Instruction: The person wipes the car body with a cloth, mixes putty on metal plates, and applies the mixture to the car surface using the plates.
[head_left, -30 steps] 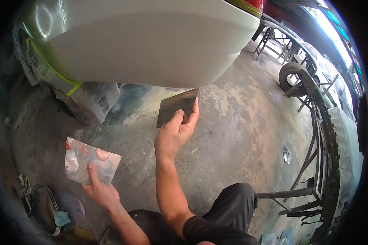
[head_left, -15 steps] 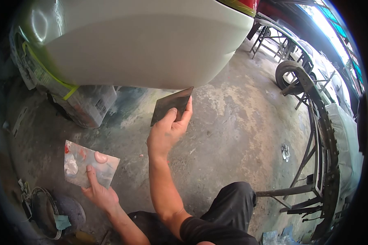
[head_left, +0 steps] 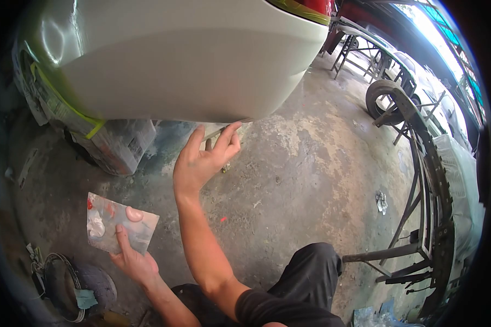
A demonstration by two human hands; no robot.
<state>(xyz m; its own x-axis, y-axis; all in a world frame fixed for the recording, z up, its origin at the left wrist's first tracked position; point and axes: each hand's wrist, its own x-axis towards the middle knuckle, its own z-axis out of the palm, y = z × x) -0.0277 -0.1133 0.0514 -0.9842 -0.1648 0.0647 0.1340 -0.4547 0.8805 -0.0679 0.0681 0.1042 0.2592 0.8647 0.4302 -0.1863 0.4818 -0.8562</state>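
Observation:
At the lower left my left hand (head_left: pixel 135 261) grips a flat mixing plate (head_left: pixel 117 240), its thumb on top. Two pale blobs of paste (head_left: pixel 133 214) and a red spot lie on the plate. My right hand (head_left: pixel 202 158) is raised at the lower edge of the pale car body panel (head_left: pixel 196 71), its fingers around a thin dark spreader (head_left: pixel 218 132) seen nearly edge-on. The spreader is close to the panel's underside; whether it touches cannot be made out.
Masking paper with yellow-green tape (head_left: pixel 95 128) covers the wheel area at left. A metal stand (head_left: pixel 414 163) and a tyre (head_left: pixel 384 101) are at right. Coiled wire (head_left: pixel 63 272) sits at lower left, crumpled foil (head_left: pixel 381 203) on the floor.
My right hand has moved left and turned, so the spreader now shows nearly edge-on at the panel's lower edge. My left hand and the plate have hardly moved.

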